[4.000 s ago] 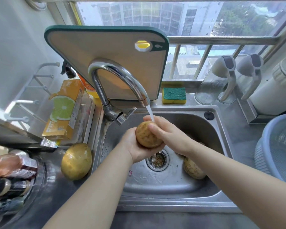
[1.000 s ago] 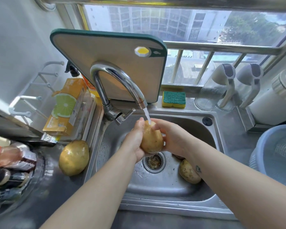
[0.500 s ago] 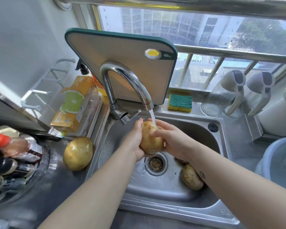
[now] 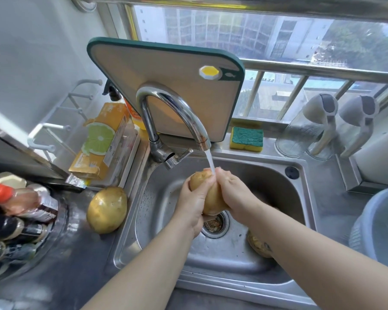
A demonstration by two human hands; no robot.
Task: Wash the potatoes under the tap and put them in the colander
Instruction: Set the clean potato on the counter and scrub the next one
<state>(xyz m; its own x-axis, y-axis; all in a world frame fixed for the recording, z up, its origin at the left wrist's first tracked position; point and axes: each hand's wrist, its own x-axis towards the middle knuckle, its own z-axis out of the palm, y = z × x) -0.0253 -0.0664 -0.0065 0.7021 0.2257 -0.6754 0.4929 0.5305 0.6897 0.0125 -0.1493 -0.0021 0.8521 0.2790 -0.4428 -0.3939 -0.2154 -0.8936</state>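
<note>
Shifted since half a second ago: fingers of the left hand (image 4: 194, 202) now wrap over the upper end of the held potato (image 4: 211, 198). Head view: the right hand (image 4: 235, 193) grips its other side, fingers curled; the tap (image 4: 173, 113) stream strikes its top, above the sink (image 4: 278, 182) drain. Also present: second potato (image 4: 258, 245) in the sink under the right forearm; third potato (image 4: 106, 210) on the table (image 4: 76, 265), left of the sink; colander (image 4: 372, 220), far right.

One head-worn wide-angle view: looks forward and down, close over sink (image 4: 159, 198) and tap (image 4: 147, 119), window (image 4: 278, 36) across the top edge.
</note>
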